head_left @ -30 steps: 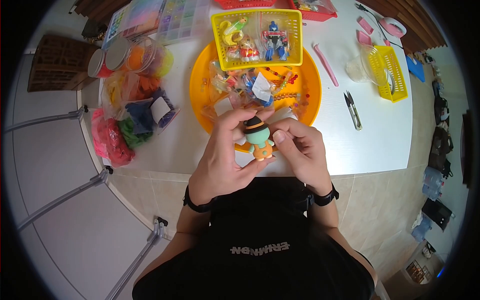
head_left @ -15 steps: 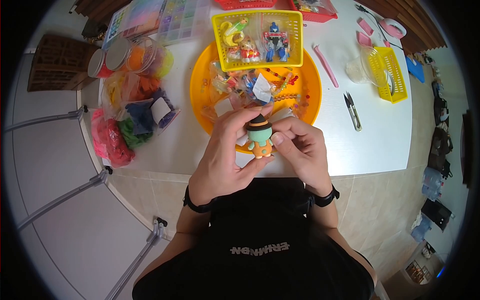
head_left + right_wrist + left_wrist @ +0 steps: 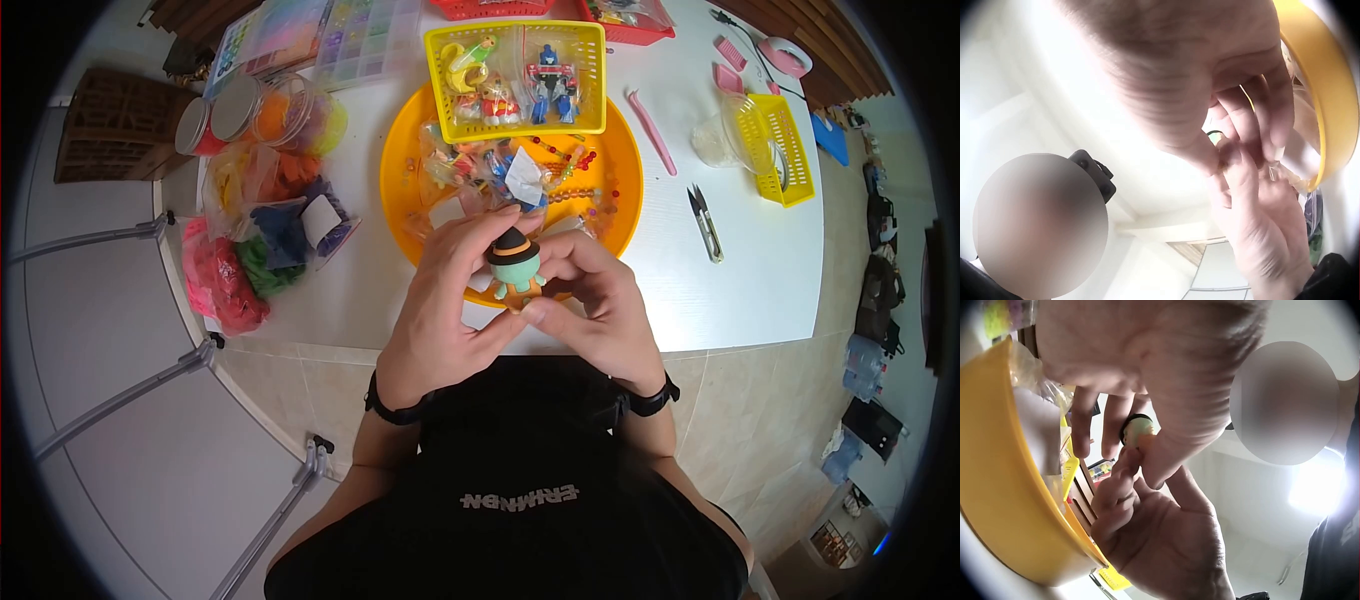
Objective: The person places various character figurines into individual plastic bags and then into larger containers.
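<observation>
A small figurine (image 3: 515, 262) with a green head, black pointed hat with an orange band and orange clothes is held upright between both hands, over the near edge of the orange tray (image 3: 398, 190). My left hand (image 3: 440, 300) curls round its side, thumb at its base. The right hand (image 3: 605, 310) pinches its lower part with thumb and fingers. In the left wrist view the figurine (image 3: 1140, 430) shows between the fingers; in the right wrist view fingers cover most of it.
Bagged toys fill a yellow basket (image 3: 516, 128) resting on the tray's far side. Jars (image 3: 236, 107) and bags (image 3: 225, 275) stand left. Right are a pink tool (image 3: 652, 130), snips (image 3: 706, 222), a clear cup (image 3: 716, 142) and another yellow basket (image 3: 800, 165).
The right thumb has moved down and left to the figurine's base, now covering its feet. The figurine has shifted slightly and its hat tip leans differently. The left hand has barely moved.
</observation>
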`<state>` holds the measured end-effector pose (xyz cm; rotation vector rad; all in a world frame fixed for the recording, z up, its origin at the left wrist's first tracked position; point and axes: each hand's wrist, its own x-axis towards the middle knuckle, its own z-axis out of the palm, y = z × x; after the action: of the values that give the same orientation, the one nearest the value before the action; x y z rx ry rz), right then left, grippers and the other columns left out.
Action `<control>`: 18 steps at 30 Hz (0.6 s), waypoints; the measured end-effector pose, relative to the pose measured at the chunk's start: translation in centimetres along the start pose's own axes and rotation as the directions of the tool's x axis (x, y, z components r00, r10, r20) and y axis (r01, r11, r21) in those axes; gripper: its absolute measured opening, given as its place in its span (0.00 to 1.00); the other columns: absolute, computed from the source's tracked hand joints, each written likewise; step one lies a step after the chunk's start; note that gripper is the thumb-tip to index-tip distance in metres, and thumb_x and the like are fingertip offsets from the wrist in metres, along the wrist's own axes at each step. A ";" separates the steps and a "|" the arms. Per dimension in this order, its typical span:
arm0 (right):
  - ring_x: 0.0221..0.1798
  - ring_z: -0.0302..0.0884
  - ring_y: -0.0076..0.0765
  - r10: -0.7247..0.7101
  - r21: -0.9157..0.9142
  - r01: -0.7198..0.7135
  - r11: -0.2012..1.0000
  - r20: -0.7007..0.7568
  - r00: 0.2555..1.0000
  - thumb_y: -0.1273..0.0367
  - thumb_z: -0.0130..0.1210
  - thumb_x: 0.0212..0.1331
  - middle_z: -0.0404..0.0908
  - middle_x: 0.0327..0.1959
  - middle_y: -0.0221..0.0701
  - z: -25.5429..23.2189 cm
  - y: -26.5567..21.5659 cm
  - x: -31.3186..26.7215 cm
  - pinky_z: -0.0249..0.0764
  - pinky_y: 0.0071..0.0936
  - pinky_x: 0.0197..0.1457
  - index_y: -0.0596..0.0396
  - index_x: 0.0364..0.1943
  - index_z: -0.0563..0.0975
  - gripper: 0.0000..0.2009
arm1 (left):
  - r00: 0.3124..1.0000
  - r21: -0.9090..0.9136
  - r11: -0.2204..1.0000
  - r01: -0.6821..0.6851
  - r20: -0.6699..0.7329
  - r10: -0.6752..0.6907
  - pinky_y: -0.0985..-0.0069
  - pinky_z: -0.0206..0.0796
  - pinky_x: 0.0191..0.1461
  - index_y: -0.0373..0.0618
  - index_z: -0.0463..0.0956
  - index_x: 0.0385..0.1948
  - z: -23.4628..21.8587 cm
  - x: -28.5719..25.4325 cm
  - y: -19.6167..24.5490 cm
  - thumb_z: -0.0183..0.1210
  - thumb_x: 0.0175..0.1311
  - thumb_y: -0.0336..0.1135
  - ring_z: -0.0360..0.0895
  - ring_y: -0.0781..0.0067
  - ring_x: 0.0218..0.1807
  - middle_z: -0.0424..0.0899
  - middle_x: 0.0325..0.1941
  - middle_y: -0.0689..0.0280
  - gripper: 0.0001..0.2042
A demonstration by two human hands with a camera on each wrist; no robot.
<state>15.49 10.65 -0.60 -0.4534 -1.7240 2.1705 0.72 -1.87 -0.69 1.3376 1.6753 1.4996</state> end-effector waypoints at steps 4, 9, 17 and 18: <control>0.43 0.79 0.20 0.017 -0.078 -0.017 0.997 -0.007 1.000 0.74 0.67 0.62 0.82 0.40 0.27 0.2 -0.4 0.2 0.76 0.22 0.50 0.58 0.53 0.74 0.17 | 0.999 0.072 0.997 -0.038 0.000 0.038 0.57 0.61 0.71 0.38 0.65 0.68 -0.1 -0.1 -0.4 0.71 0.54 0.25 0.72 0.50 0.65 0.80 0.64 0.57 0.36; 0.42 0.79 0.19 0.069 -0.038 -0.070 0.997 -0.039 0.997 0.72 0.68 0.62 0.82 0.40 0.28 0.5 -0.5 0.1 0.76 0.22 0.48 0.58 0.50 0.75 0.16 | 0.996 0.131 0.988 -0.080 -0.023 0.084 0.56 0.61 0.71 0.39 0.66 0.67 0.1 -0.1 -0.7 0.70 0.55 0.26 0.73 0.49 0.64 0.80 0.63 0.58 0.35; 0.39 0.79 0.17 0.104 -0.107 -0.114 0.988 -0.097 0.990 0.71 0.66 0.65 0.82 0.36 0.27 0.9 -0.2 -0.1 0.76 0.20 0.45 0.60 0.45 0.74 0.12 | 0.987 0.230 0.961 -0.154 -0.001 0.159 0.56 0.61 0.70 0.40 0.68 0.66 0.1 0.4 -0.7 0.69 0.55 0.25 0.73 0.49 0.65 0.82 0.62 0.58 0.33; 0.39 0.78 0.17 0.108 -0.111 -0.119 0.987 -0.100 0.989 0.72 0.65 0.66 0.82 0.36 0.26 0.8 -0.1 -0.1 0.75 0.19 0.45 0.60 0.45 0.74 0.11 | 0.986 0.231 0.960 -0.159 -0.001 0.164 0.56 0.61 0.70 0.40 0.68 0.66 0.1 0.4 -0.7 0.69 0.55 0.24 0.73 0.50 0.64 0.82 0.61 0.59 0.33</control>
<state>15.23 9.93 -0.31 -0.6887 -1.8204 2.0946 0.46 -1.37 -1.30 1.6209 1.8360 1.4454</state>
